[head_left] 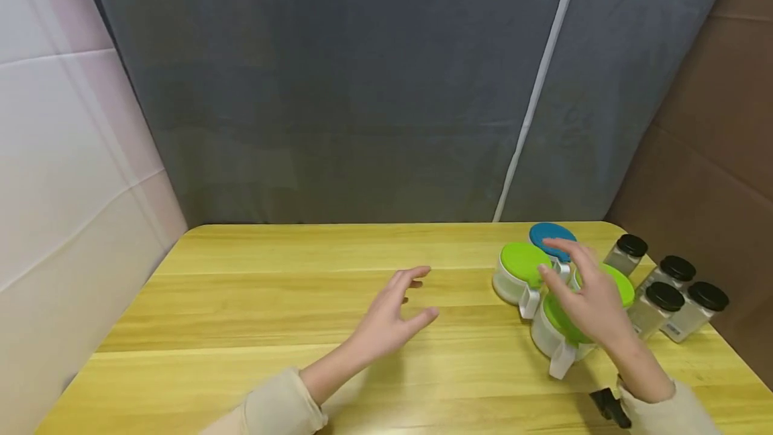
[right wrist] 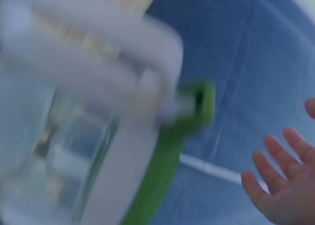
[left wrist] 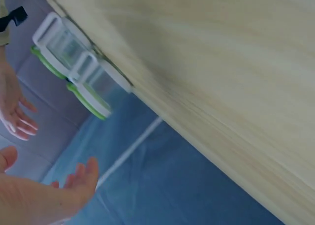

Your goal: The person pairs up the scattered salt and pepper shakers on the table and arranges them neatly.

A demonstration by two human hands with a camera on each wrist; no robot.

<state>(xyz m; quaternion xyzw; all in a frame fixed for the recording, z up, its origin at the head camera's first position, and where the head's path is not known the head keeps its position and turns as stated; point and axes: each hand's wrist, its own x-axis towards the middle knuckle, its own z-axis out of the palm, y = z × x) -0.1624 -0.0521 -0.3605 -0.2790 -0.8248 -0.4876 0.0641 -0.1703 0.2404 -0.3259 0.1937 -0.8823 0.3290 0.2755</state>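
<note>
Holding nothing, fingers loosely spread, my right hand hangs over the jars at the right of the frame, hiding part of the front green-lidded jar. From the right wrist, my fingers show at the lower right, clear of a blurred white-handled jar with a green lid filling the left side. My left hand is empty too, raised over the surface at the lower middle of the frame, its thumb parted from gently bent fingers.

Nearest to it, though well apart, is the left green-lidded jar; just behind that sits a blue-lidded jar, and a third green-lidded jar peeks out past my right hand. White handles stick out from the left and front ones. Four clear jars with black lids stand close by, toward the right edge. A black strap shows at my right cuff, low in the frame. Gray cloth fills the top, crossed by a white strip.
</note>
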